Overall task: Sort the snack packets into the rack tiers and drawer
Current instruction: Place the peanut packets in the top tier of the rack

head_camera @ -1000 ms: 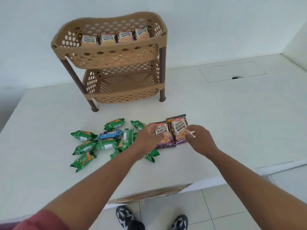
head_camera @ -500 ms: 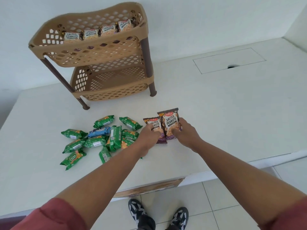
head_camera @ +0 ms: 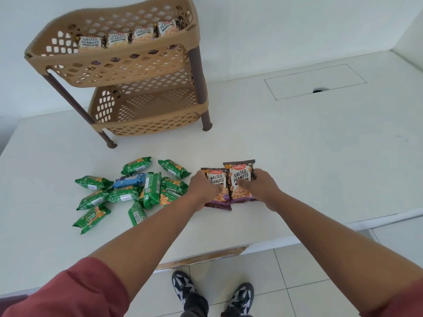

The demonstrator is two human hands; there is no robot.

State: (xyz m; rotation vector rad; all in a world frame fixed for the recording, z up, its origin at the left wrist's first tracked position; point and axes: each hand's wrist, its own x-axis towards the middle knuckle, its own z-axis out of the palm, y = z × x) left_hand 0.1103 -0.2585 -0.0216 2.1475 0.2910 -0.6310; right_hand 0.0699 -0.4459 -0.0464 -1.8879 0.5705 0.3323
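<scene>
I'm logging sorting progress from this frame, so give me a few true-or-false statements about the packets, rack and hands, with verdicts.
1. The rack's top tier holds four salted peanut packets. True.
2. The bottom tier is full of green packets. False: no packets show there; the green packets lie on the table.
3. The left hand and right hand each grip a peanut packet. True.
4. Several blue packets lie among the green ones. False: only one blue packet shows.

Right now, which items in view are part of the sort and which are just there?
Job:
- two salted peanut packets, held by left hand and right hand
- green packets, blue packet
- rack with four peanut packets in top tier

Not part:
- table hatch
- shoes
</scene>
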